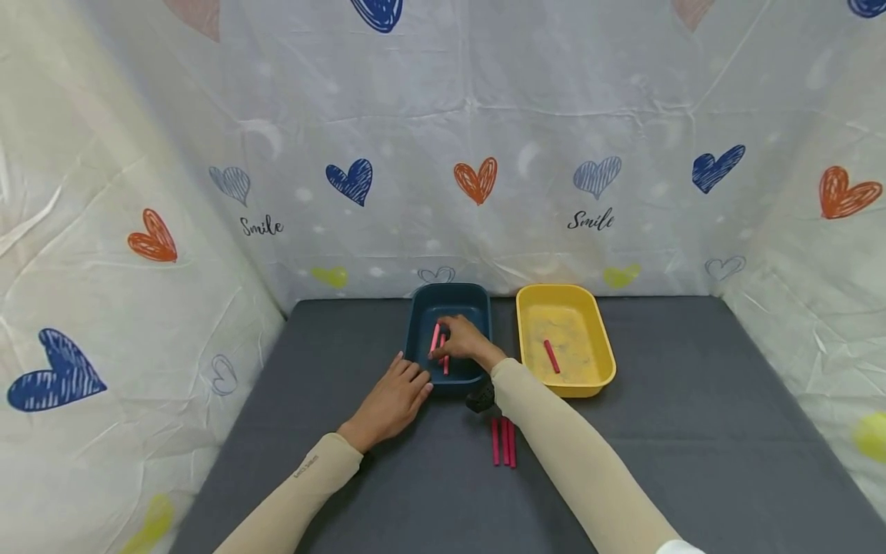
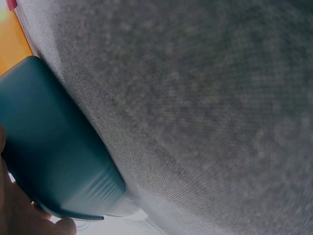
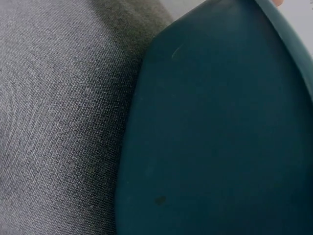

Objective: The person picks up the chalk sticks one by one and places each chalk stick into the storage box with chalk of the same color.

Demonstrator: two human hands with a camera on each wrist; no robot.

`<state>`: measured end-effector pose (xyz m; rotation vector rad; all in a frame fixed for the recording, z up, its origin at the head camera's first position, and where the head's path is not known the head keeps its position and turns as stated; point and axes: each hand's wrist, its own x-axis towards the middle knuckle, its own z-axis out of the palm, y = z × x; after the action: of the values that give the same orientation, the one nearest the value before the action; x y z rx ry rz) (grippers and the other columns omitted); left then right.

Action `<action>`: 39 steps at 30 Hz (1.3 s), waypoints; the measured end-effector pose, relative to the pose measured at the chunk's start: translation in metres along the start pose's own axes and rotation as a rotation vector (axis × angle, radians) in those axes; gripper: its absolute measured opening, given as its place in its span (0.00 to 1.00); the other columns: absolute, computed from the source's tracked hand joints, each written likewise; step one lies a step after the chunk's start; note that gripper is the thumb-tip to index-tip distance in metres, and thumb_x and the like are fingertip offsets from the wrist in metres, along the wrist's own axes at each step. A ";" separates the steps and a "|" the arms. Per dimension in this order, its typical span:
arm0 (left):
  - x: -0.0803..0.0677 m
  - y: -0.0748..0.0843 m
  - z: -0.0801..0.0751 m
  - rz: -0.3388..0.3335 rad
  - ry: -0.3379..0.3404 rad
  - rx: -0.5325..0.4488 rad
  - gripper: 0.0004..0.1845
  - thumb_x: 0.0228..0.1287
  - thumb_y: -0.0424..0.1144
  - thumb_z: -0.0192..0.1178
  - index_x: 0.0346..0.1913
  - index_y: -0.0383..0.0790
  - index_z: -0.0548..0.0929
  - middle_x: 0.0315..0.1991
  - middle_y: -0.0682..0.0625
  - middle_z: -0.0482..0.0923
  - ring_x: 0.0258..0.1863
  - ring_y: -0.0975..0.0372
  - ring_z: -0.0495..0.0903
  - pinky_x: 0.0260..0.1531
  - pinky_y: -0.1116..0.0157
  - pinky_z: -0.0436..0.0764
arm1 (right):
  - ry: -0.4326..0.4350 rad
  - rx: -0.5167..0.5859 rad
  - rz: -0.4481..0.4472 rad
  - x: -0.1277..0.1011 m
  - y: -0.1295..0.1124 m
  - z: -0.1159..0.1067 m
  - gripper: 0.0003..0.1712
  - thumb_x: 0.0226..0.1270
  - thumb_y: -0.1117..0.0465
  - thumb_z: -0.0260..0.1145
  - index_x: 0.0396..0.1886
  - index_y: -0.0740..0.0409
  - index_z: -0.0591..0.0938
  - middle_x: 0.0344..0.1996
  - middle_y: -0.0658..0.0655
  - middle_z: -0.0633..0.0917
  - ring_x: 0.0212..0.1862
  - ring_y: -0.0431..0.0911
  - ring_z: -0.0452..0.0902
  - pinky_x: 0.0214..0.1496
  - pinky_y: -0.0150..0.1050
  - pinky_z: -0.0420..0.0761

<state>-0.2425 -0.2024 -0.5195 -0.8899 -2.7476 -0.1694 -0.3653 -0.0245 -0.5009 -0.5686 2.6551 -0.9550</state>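
Observation:
In the head view my right hand (image 1: 462, 340) reaches into the dark blue tray (image 1: 418, 308). Its thumb and index finger pinch a slim pink stick (image 1: 434, 337). Another pink stick (image 1: 446, 365) lies in that tray, partly covered by the fingers. My left hand (image 1: 391, 400) holds the tray's near left corner, fingers along the side. From the left wrist, the fingers (image 2: 24, 215) show at the rim of the blue tray (image 2: 58, 147). The right wrist view is mostly the tray's outer wall (image 3: 210, 122), with the right hand hidden.
A yellow tray (image 1: 602, 369) stands to the right, with one pink stick (image 1: 551, 356) inside. Several pink sticks (image 1: 505, 442) lie side by side on the grey tabletop (image 1: 692, 431), left of the right forearm. A printed cloth (image 1: 415, 115) hangs behind the table.

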 end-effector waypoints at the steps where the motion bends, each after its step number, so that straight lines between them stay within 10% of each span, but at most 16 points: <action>1: 0.000 0.000 0.001 -0.001 0.004 -0.002 0.14 0.79 0.46 0.45 0.45 0.43 0.79 0.44 0.47 0.77 0.52 0.52 0.76 0.72 0.43 0.59 | 0.003 -0.013 0.003 0.000 0.000 0.000 0.47 0.51 0.49 0.79 0.70 0.55 0.70 0.60 0.63 0.75 0.60 0.55 0.73 0.64 0.49 0.75; 39: 0.001 -0.003 0.004 -0.004 0.003 0.012 0.13 0.78 0.46 0.47 0.47 0.43 0.79 0.44 0.46 0.77 0.52 0.52 0.76 0.71 0.42 0.60 | 0.213 0.120 -0.196 -0.058 -0.018 -0.025 0.35 0.62 0.51 0.72 0.68 0.51 0.73 0.61 0.57 0.74 0.60 0.53 0.75 0.57 0.49 0.80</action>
<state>-0.2453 -0.2033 -0.5230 -0.8803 -2.7453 -0.1544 -0.3178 0.0021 -0.4637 -0.7481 2.7382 -1.2879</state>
